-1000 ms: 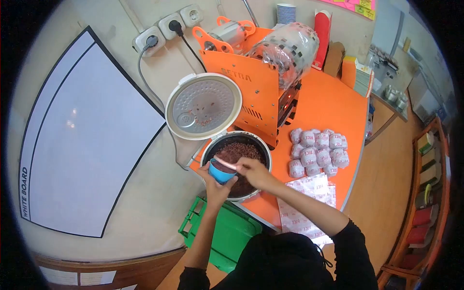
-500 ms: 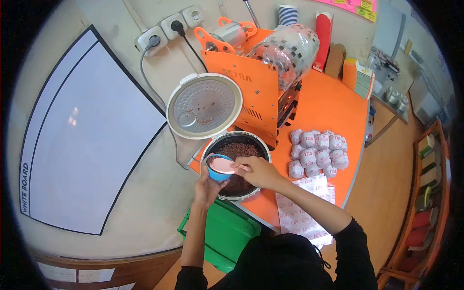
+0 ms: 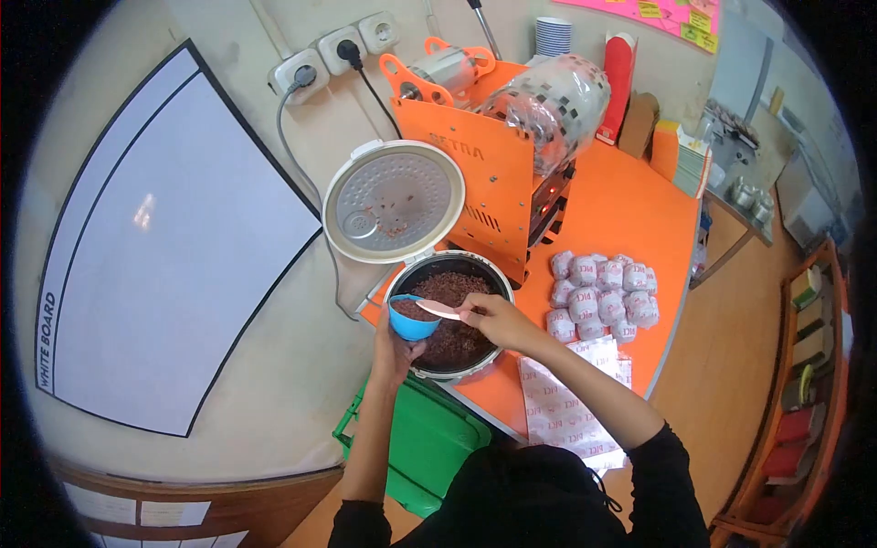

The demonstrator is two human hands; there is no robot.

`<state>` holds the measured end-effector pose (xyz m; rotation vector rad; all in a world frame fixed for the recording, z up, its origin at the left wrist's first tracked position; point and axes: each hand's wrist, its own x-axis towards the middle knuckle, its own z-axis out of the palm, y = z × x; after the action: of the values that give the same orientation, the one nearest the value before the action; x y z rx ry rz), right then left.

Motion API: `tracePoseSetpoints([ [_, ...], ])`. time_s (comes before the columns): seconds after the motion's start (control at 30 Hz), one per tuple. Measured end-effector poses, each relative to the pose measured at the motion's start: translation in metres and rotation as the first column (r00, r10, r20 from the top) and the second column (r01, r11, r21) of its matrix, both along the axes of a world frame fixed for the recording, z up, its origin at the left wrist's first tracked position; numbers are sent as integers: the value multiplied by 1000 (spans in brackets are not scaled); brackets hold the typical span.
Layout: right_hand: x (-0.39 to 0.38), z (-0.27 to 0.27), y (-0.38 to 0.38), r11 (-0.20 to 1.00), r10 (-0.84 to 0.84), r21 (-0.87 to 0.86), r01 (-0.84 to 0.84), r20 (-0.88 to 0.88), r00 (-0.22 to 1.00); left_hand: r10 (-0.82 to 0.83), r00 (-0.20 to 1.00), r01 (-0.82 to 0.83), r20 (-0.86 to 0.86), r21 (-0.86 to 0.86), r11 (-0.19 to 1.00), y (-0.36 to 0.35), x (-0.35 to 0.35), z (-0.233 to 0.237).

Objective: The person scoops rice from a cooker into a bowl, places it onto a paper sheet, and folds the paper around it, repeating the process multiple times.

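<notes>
Left hand [image 3: 395,353] held blue cup [image 3: 415,328], grip wrapped round its underside and side, at nine o'clock over cooker [image 3: 488,266], likely so stray rice [image 3: 461,345] dropped back inside. Right hand [image 3: 498,321] pinched paddle [image 3: 440,310] by handle, blade at cup's rim, probably for fine control. Lid [image 3: 394,203] stood open, eleven o'clock, leaving cooker accessible. On counter [image 3: 630,203]: wrapped parcels [image 3: 585,302], three o'clock; sheets [image 3: 557,402], four o'clock, seemingly kept handy.

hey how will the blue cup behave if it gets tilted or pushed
The blue cup is probably fairly stiff: its rim looks round in the left hand. It would likely spill if tilted, since brown grain reaches close to the rim. Set down, it might tip when pushed, as it tapers downward.
</notes>
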<state>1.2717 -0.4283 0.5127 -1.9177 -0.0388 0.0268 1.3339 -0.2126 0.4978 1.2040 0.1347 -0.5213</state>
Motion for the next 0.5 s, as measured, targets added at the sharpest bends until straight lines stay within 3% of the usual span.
tracePoseSetpoints([
  [0.03, 2, -7, -3, 998, 29, 58, -37, 130, 991, -141, 990, 141, 5, -85, 986, 7, 9, -5],
  [0.1, -1, 9, -7, 995, 101, -29, -98, 154, 983, -412, 909, 413, 56, -242, 878, 20, 30, -20],
  [0.2, -10, 36, -6, 982, 157, -137, -132, 191, 969, -228, 970, 219, -83, -105, 970, -7, 6, 30],
  [0.3, -16, 59, 0, 955, 207, -231, -186, 68, 976, -485, 874, 450, -13, -352, 821, 2, 14, 12],
  [0.33, -16, 63, 1, 941, 222, -260, -215, 0, 975, -402, 915, 379, -36, -265, 886, -2, 9, 15],
  [0.4, -14, 56, 5, 951, 196, -251, -180, 40, 980, -221, 974, 216, -57, -81, 973, -15, -6, 24],
  [0.5, -19, 58, 14, 973, 117, -200, -113, 13, 993, -3, 995, -4, 95, 82, 997, -22, -20, 17],
])
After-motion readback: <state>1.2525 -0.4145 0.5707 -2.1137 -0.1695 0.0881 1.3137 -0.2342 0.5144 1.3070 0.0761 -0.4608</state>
